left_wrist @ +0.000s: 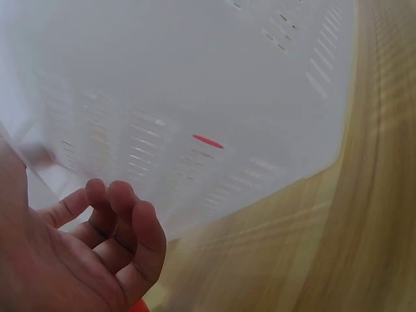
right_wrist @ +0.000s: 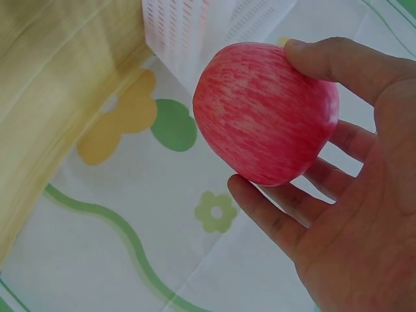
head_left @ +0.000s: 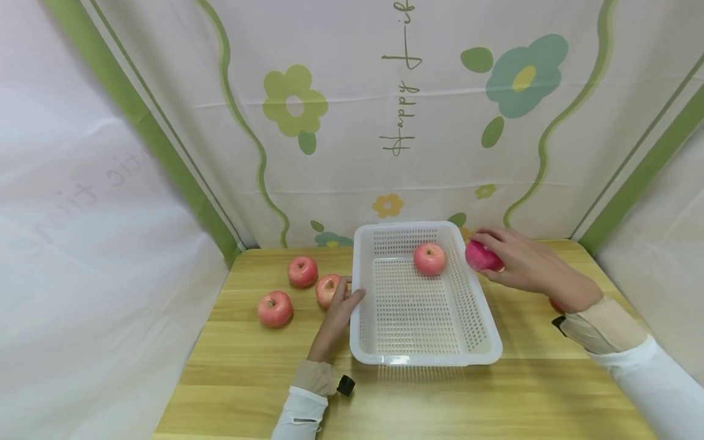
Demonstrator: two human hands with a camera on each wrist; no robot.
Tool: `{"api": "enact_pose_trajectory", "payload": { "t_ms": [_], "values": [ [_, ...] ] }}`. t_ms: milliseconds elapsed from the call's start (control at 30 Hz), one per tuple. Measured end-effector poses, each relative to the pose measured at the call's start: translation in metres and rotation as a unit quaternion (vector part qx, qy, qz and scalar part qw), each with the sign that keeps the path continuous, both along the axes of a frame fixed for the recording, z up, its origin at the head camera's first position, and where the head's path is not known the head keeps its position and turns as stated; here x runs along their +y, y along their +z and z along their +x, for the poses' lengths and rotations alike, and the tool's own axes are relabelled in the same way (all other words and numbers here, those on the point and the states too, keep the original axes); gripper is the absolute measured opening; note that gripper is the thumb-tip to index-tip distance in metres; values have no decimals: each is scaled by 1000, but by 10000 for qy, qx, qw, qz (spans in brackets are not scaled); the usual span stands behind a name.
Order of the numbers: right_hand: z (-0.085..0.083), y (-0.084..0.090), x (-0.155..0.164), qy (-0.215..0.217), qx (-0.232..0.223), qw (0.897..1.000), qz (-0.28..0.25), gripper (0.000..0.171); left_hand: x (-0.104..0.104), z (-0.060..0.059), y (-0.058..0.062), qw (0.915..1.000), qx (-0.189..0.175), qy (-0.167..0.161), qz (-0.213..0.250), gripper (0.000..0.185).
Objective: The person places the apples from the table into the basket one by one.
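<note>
Held apple (head_left: 483, 256): pink-red, streaked, gripped in the right hand (head_left: 522, 264) just outside the basket's right wall, near its far corner; in the right wrist view (right_wrist: 266, 110) the thumb curls over its top and the fingers (right_wrist: 279, 214) cup it from below
Basket (head_left: 360, 305): white, perforated, rectangular, standing on the wooden surface (head_left: 247, 379) (its side wall fills most of the left wrist view (left_wrist: 195, 84))
Apple in basket (head_left: 429, 258): one, stem up, near the far right corner of the floor
Left hand (head_left: 338, 308): beside the basket's left wall, fingertips at the rim, fingers loosely bent and holding nothing (left_wrist: 123, 214)
Loose apples: three on the surface left of the basket; the nearest one (head_left: 327, 289) is just behind the left hand, another (head_left: 302, 271) farther back, the third (head_left: 275, 308) farthest left
Backdrop (head_left: 396, 110): pale cloth with flowers and green wavy lines
</note>
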State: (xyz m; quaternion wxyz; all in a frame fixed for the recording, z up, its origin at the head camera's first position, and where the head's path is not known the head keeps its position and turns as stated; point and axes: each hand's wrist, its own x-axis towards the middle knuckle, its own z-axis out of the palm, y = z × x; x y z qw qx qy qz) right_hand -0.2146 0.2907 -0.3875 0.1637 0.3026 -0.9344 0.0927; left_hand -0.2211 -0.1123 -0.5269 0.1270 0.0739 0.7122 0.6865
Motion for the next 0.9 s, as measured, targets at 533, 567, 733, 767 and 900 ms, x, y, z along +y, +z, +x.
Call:
{"api": "enact_pose_trajectory", "payload": {
  "t_ms": [533, 567, 733, 767, 900],
  "values": [
    [-6, 7, -16, -20, -562, 9982, 194, 66, 0, 0, 1, 10000, 33, -66, 62, 51],
    [-7, 7, -17, 14, -554, 9983, 192, 65, 0, 0, 1, 9999, 38, -63, 77, 50],
    [-12, 6, -23, 193, -491, 9985, 159, 64, -1, 0, 1, 9999, -14, -37, 119, 46],
    [-13, 6, -25, 209, -511, 9983, 163, 64, -1, 0, 1, 9999, -16, -33, 124, 46],
    [-13, 7, -31, 191, -697, 9971, 244, 64, -1, 0, 1, 9999, -31, -59, 110, 48]
  ]
}}
